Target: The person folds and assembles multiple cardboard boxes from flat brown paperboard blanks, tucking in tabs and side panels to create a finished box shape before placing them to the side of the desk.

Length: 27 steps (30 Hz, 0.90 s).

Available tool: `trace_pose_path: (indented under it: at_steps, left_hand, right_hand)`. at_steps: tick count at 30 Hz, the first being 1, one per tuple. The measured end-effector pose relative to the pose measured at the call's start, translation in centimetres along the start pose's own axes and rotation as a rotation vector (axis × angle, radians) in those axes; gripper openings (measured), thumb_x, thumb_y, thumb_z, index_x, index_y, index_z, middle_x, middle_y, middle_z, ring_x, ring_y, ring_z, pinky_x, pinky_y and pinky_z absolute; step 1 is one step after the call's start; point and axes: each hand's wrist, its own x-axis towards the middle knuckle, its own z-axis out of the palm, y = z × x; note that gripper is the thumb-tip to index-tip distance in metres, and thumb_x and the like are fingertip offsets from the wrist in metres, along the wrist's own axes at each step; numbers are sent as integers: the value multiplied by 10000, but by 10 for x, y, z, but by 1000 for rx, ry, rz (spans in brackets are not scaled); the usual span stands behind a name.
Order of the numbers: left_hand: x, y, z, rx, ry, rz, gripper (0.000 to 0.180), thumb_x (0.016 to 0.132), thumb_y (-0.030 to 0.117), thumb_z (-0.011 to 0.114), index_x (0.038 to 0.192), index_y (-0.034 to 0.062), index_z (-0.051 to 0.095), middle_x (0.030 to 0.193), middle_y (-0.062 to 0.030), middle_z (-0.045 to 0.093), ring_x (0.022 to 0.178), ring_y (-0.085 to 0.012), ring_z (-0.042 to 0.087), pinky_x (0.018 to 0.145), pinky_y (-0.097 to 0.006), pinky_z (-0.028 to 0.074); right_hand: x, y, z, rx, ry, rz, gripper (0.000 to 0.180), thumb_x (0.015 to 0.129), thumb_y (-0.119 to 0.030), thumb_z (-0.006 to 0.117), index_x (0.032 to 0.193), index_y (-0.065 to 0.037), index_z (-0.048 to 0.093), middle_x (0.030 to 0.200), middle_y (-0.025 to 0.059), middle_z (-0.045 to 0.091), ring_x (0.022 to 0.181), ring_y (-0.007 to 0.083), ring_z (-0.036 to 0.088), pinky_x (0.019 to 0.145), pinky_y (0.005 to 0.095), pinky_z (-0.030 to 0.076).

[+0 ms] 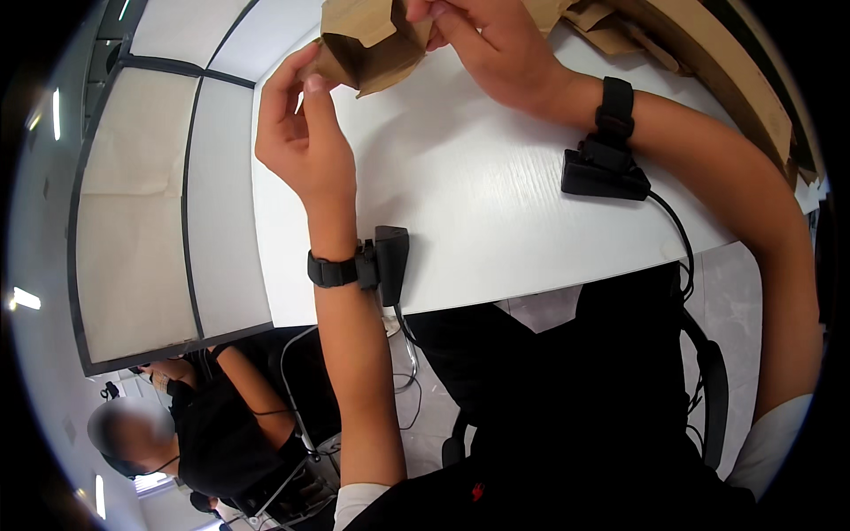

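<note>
Head cam: got a small, open-ended brown cardboard box right between my two hands, over the smooth white counter. Left fingers are pinching its left side, right fingers gripping its right edge. More bent brown cardboard sits off past my right hand.

Tabletop (nearside of cardboard box) gives room; partition blocks left

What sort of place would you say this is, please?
Probably a shared workroom or office: there is a white table, a panelled partition along its left side, and another person beyond.
</note>
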Motion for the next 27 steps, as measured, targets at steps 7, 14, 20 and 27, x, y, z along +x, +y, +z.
trace_pose_path:
  at_steps: [7, 14, 20, 27]
  left_hand:
    - [1, -6, -5, 54, -168, 75, 547, 857, -2, 736, 1371, 10, 547, 1314, -116, 598, 1166, -201, 589, 915, -347, 558]
    - [-5, -2, 14, 59, 63, 29, 506, 846, 89, 841, 1276, 21, 582, 1207, -88, 608, 1110, -184, 609, 860, -326, 559]
    - [-5, 5, 9, 263, 16, -97, 326, 931, 153, 761, 1227, 38, 692, 959, -25, 614, 856, -99, 585, 699, -292, 588]
    - [-3, 11, 13, 62, 186, -183, 201, 1012, 168, 674, 1061, -21, 722, 914, -39, 694, 781, -105, 600, 701, -244, 475]
  right_hand:
    - [-2, -8, 0, 10, -1, 30, 121, 995, -40, 551, 1105, -23, 600, 909, 67, 621, 797, 132, 604, 718, 279, 493]
    - [-1, -2, 1, -81, -44, -184, 308, 899, 36, 660, 1187, -34, 575, 923, 77, 595, 828, 163, 605, 753, 303, 500]
    - [-2, -12, -1, -83, -92, -162, 440, 862, 57, 678, 1269, -44, 546, 935, 89, 558, 863, 198, 586, 769, 317, 490]
    - [2, 1, -3, -267, -83, -485, 546, 810, -80, 783, 1300, -48, 543, 1242, 159, 568, 1137, 333, 574, 969, 417, 477]
